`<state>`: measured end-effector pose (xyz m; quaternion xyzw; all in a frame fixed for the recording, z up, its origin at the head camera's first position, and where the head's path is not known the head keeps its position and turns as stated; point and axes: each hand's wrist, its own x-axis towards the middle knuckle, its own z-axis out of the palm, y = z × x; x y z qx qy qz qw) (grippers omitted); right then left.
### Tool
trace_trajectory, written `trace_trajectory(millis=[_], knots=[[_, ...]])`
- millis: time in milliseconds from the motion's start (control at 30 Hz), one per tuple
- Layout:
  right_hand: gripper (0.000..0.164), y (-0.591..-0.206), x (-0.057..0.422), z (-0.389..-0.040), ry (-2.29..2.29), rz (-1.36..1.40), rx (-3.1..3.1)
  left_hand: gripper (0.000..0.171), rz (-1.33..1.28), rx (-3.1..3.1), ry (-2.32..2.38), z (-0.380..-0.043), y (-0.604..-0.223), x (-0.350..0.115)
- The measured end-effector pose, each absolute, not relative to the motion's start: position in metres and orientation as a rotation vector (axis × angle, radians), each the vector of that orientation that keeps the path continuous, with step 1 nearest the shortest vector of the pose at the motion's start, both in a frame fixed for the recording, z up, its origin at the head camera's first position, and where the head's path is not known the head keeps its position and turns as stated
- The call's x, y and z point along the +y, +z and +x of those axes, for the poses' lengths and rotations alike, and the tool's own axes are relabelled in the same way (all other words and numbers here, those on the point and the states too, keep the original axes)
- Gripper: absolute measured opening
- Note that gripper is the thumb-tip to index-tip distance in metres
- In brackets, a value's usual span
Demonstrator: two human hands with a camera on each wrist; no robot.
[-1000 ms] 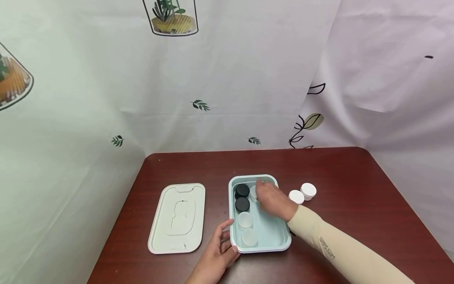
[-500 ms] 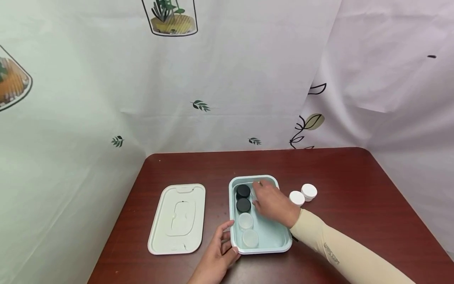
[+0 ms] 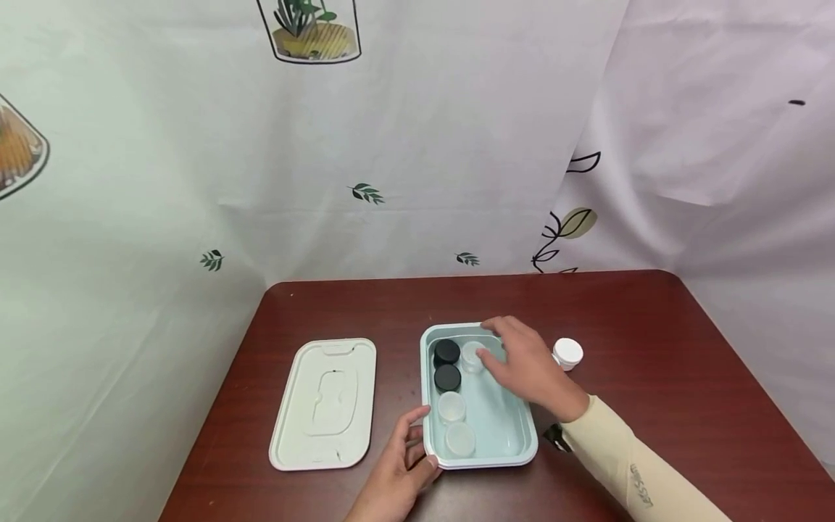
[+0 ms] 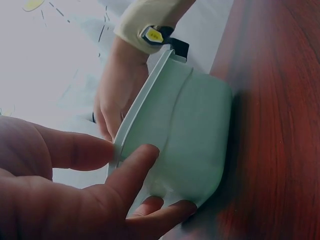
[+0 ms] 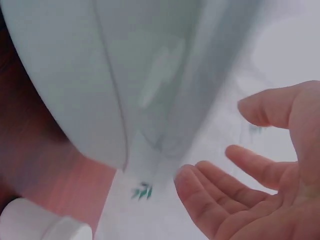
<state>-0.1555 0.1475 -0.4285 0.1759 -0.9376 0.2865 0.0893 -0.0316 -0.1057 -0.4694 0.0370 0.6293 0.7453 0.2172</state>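
Observation:
A pale blue-green plastic box [image 3: 502, 435] stands open-topped on the table. My left hand [image 3: 394, 464] grips its near left corner, with fingertips at the rim and on the outer wall [image 4: 200, 135] in the left wrist view. Two black-lidded small jars [image 3: 446, 365] and two frosted pale jars [image 3: 455, 424] line the left side inside. Another frosted jar [image 3: 472, 356] sits beside the far black one. Over the box's right rim hovers my right hand [image 3: 531, 370], thumb and fingers spread, holding nothing; its thumb tip overlaps that jar's edge in the head view.
A white lid [image 3: 324, 406] lies flat left of the box. To the right stands a white jar [image 3: 567, 352], with a second mostly hidden behind my right hand. A patterned white cloth [image 3: 417, 145] hangs behind the table [image 3: 626, 312].
My right hand has let go of the frosted jar at the far end and moved right, fingers spreading. It now covers most of one white jar. My left hand stays at the box corner.

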Motion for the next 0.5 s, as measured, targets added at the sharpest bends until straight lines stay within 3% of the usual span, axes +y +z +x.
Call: trace_trajectory(millis=[500], knots=[[0.031,-0.448,0.22,-0.138,1.095,0.134,-2.736,0.072,0.103,1.721,2.068,-0.032,-0.469,-0.107]])
